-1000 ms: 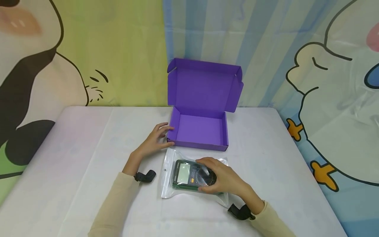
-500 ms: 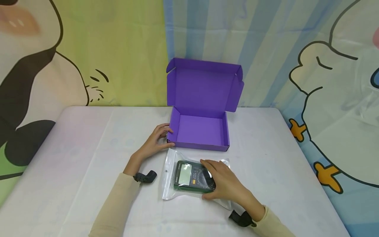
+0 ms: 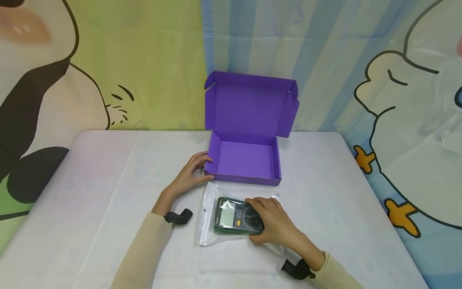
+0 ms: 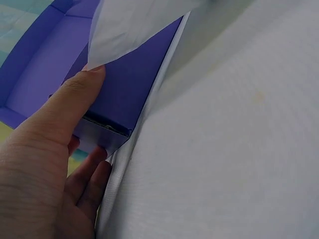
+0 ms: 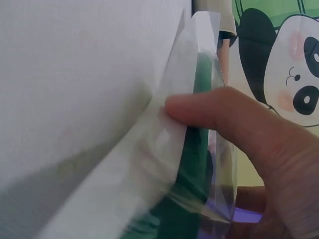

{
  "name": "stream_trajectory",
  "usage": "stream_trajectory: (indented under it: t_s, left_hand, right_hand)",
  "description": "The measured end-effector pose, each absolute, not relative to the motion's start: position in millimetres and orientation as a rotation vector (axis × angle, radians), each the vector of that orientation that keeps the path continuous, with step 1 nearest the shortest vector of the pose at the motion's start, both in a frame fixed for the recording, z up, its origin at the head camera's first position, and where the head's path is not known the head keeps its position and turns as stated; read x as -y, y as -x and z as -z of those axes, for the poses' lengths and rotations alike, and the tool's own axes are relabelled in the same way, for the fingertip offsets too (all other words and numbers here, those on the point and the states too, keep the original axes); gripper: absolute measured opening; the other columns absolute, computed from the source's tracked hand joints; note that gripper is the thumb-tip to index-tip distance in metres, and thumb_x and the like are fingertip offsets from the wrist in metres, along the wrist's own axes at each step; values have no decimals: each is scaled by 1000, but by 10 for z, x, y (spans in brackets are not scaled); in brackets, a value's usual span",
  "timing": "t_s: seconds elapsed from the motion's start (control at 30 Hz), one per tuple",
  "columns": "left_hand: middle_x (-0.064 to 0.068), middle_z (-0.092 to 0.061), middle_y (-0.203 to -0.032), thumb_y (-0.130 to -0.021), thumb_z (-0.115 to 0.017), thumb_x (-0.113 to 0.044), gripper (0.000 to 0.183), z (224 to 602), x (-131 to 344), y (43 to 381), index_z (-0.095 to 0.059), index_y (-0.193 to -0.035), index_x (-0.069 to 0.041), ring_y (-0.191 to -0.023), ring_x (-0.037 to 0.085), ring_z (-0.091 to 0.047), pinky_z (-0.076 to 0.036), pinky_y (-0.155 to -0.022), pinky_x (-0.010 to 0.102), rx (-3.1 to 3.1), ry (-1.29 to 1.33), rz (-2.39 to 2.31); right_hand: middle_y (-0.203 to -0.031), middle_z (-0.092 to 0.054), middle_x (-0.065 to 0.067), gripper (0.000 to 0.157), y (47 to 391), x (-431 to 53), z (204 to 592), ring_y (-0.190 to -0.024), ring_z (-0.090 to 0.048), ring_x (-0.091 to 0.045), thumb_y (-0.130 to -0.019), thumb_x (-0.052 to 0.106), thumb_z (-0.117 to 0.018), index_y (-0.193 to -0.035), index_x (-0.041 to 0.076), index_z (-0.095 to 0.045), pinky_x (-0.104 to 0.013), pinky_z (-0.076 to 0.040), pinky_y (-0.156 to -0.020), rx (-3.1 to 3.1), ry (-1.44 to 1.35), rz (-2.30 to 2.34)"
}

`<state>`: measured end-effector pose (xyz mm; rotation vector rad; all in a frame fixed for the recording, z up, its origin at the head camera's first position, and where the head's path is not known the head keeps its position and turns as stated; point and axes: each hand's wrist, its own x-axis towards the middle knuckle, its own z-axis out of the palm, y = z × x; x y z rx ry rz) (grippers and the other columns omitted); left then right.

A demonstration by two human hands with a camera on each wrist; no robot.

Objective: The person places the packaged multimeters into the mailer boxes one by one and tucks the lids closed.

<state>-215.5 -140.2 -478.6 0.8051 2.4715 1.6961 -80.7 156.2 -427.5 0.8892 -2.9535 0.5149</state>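
My left hand (image 3: 188,171) holds the near left corner of an open purple cardboard box (image 3: 247,159). In the left wrist view, the thumb lies against the front wall of the box (image 4: 130,84) and the other fingers are round the side. My right hand (image 3: 276,222) grips a dark green multimeter (image 3: 231,216), sealed in a clear zip bag (image 3: 207,224), by its right end across the width. The right wrist view shows the thumb pressed on the bag beside the green edge of the multimeter (image 5: 195,149). The right hand hides part of the dial end.
The box's lid (image 3: 249,104) stands upright at the back, near the patterned curtain (image 3: 260,36). A white cloth (image 3: 108,192) covers the table. Black wrist cameras (image 3: 178,216) are strapped on both wrists.
My right hand has shifted slightly right and nearer along the multimeter, so more of the dial shows. The left hand stays at the box corner.
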Motion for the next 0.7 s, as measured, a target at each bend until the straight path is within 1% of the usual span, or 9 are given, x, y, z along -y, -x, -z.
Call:
stream_trajectory:
  t_s: [0.07, 0.17, 0.33, 0.43, 0.5, 0.57, 0.6, 0.7]
  left_hand:
    - [-2, -28, -148, -79, -75, -19, 54, 4855, 1404, 2191, -50, -126, -20, -130, 22, -41, -35, -109, 35, -2475, -800, -1692]
    - [-5, -28, -148, -78, -75, -25, 56, 4909, 1412, 2216, -50, -127, -23, -129, 19, -41, -36, -108, 32, -2474, -804, -1688]
    - [-5, -27, -149, -78, -75, -25, 58, 4906, 1414, 2208, -49, -129, -25, -130, 21, -41, -35, -109, 34, -2467, -798, -1686]
    - [2, -27, -150, -78, -75, -19, 59, 4871, 1404, 2193, -49, -131, -19, -129, 25, -41, -36, -108, 38, -2483, -805, -1678]
    - [9, -28, -149, -78, -75, -14, 58, 4778, 1393, 2157, -49, -131, -13, -128, 29, -42, -36, -107, 41, -2499, -806, -1658]
    - [13, -28, -148, -79, -74, -11, 58, 4687, 1387, 2119, -49, -131, -10, -128, 32, -42, -36, -107, 43, -2499, -802, -1649]
    - [10, -28, -149, -79, -74, -12, 58, 4689, 1393, 2121, -49, -131, -13, -128, 29, -42, -36, -107, 41, -2496, -798, -1648]
    - [11, -28, -149, -80, -73, -12, 57, 4612, 1387, 2088, -48, -132, -12, -129, 29, -41, -36, -108, 41, -2480, -791, -1650]
  right_hand:
    - [-121, -57, -9, 95, 801, -1559, 4277, -111, -53, -24, -50, 40, -85, -132, 8, -49, -51, -36, -101, 2945, -867, -517]
    - [-120, -58, -8, 94, 790, -1566, 4277, -110, -54, -23, -49, 39, -85, -131, 9, -50, -49, -37, -100, 2943, -846, -521]
    - [-121, -58, -8, 94, 772, -1582, 4275, -109, -54, -24, -48, 39, -85, -131, 10, -50, -50, -37, -100, 2948, -840, -542]
    - [-121, -58, -7, 95, 755, -1593, 4263, -109, -54, -24, -48, 40, -86, -131, 11, -50, -51, -38, -99, 2961, -831, -578]
    - [-121, -58, -7, 95, 739, -1598, 4250, -110, -54, -25, -49, 40, -85, -132, 11, -50, -50, -39, -99, 2976, -823, -615]
    - [-121, -59, -5, 94, 725, -1603, 4229, -111, -54, -24, -50, 41, -85, -132, 12, -50, -49, -40, -98, 2982, -823, -646]
    - [-121, -59, -5, 94, 718, -1606, 4213, -111, -54, -22, -50, 42, -85, -132, 13, -49, -48, -40, -98, 2989, -823, -657]
    - [-122, -58, -4, 92, 705, -1624, 4156, -111, -54, -21, -52, 41, -84, -132, 13, -49, -49, -41, -96, 2999, -826, -675]
